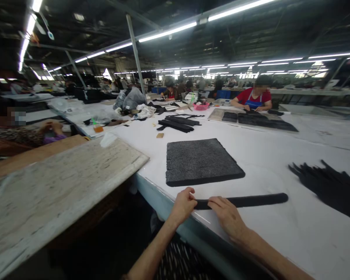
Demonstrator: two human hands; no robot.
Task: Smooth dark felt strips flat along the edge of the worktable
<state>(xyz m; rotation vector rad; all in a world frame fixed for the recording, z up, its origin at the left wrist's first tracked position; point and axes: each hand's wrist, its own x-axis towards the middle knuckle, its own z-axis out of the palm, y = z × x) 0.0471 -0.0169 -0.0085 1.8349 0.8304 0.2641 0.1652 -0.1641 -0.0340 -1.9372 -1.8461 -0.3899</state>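
Observation:
A long black fabric strip [256, 200] lies along the front of the white table. My left hand [184, 204] pinches its left end between thumb and fingers. Close beside it, my right hand [229, 217] rests over the strip with its fingers bent down onto it; the thumb and the undersides of the fingers are hidden, so I cannot tell whether it grips. Just beyond both hands sits a dark grey, fuzzy fabric panel [202, 159], roughly square, with a smooth black band along its near edge.
At the right lies a heap of black strips [332, 186]. Folded black pieces [177, 123] and a small tan block [160, 135] are farther back. A worn board [76, 175] stands at the left. Co-workers sit at the left and in red [252, 99] across the table [268, 155].

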